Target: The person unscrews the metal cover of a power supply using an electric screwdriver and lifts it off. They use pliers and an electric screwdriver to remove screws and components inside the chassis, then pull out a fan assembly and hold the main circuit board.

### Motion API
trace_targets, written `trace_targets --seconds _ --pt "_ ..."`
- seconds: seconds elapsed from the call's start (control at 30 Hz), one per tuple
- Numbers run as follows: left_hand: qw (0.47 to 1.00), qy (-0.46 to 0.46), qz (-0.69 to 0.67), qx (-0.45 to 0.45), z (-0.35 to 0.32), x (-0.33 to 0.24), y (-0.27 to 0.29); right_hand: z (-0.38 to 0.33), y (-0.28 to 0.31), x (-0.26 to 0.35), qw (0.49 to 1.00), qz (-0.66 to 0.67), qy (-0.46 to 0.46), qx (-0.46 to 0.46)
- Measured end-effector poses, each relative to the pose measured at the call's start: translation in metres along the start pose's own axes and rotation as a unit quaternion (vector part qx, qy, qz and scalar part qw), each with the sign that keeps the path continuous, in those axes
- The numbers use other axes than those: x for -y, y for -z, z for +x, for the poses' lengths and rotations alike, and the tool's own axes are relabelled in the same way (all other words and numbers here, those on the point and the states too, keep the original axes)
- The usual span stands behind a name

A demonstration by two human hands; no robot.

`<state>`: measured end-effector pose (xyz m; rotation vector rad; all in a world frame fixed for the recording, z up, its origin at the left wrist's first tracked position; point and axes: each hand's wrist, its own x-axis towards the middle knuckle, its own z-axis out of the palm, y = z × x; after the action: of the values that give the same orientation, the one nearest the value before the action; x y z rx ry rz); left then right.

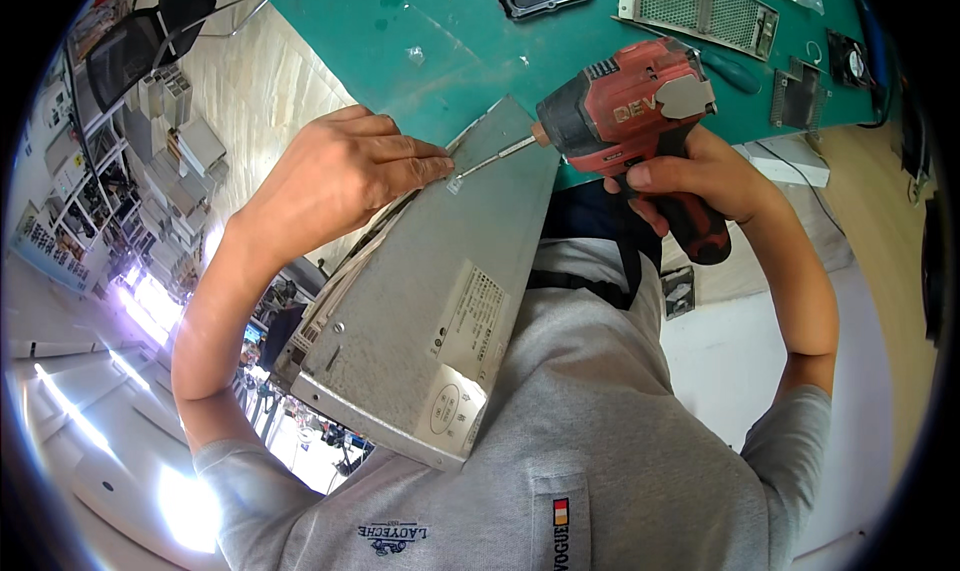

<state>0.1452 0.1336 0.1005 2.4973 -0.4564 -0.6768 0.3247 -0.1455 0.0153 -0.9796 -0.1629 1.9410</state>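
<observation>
The person wears a light grey shirt (620, 421) of fine knit with short sleeves. The left sleeve (250, 481) and the right sleeve (790, 441) both end above the elbow, so the forearms are bare. A black strap (590, 286) crosses the chest, below a dark navy patch of cloth (590, 216). A small dark blue embroidered emblem (392, 536) sits on one side of the chest. On the other side, a stitched grey panel carries a narrow dark tab (560, 536) with a red and yellow square. The left hand (350, 171) and right hand (690, 176) are bare.
</observation>
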Motion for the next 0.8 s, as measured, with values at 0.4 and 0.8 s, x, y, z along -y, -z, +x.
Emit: trace_targets --seconds 0.4,0.8 --pt "0.996 -0.064 0.064 -0.026 0.001 0.000 -0.006 0.005 0.004 0.008 0.999 -0.027 -0.018 0.005" --pt "0.989 -0.082 0.109 -0.060 -0.003 0.001 -0.020 0.008 0.005 0.026 0.992 -0.077 -0.099 0.003"
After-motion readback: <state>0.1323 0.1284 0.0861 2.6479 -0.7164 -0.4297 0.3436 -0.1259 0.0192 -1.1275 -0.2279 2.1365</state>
